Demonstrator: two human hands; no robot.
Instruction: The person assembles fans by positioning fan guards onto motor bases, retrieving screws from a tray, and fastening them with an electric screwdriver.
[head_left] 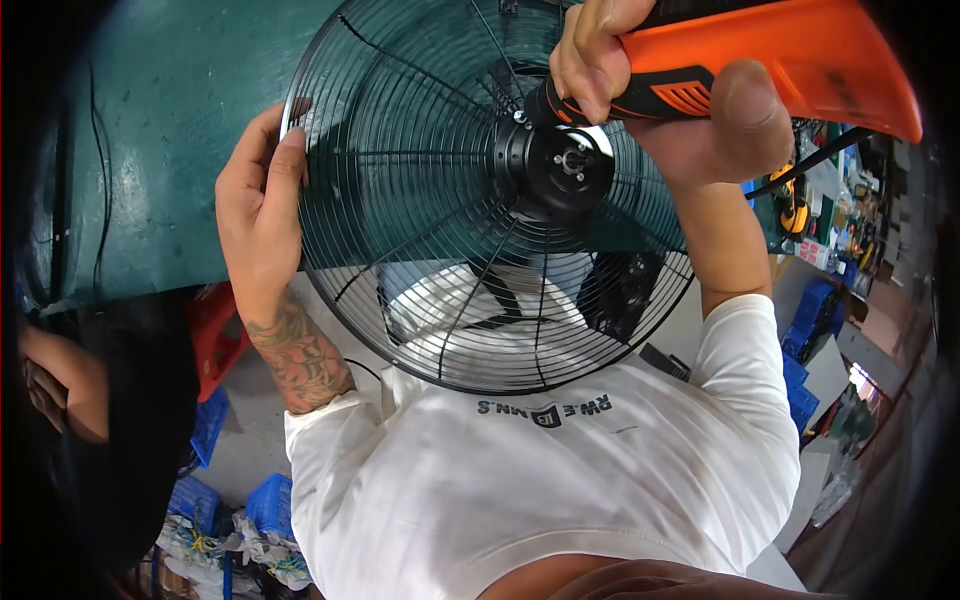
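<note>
A round black wire fan guard (400,155) with a black motor (570,170) at its centre leans over the edge of the green table (170,190). My left hand (262,190) grips the guard's left rim, thumb on the near side and fingers behind. An orange and black power tool (740,65) is in my right hand (690,110), whose fingers wrap round its body. The tool's black nose points at the upper left edge of the motor, beside a small silver screw (519,117). Whether its tip touches the screw cannot be made out.
Another person in black (130,430) is at the lower left, with an arm showing. Blue crates (270,503) stand on the floor near bags of wires. At the right are a yellow tool (793,212), more blue crates (812,320) and a black cable (815,160).
</note>
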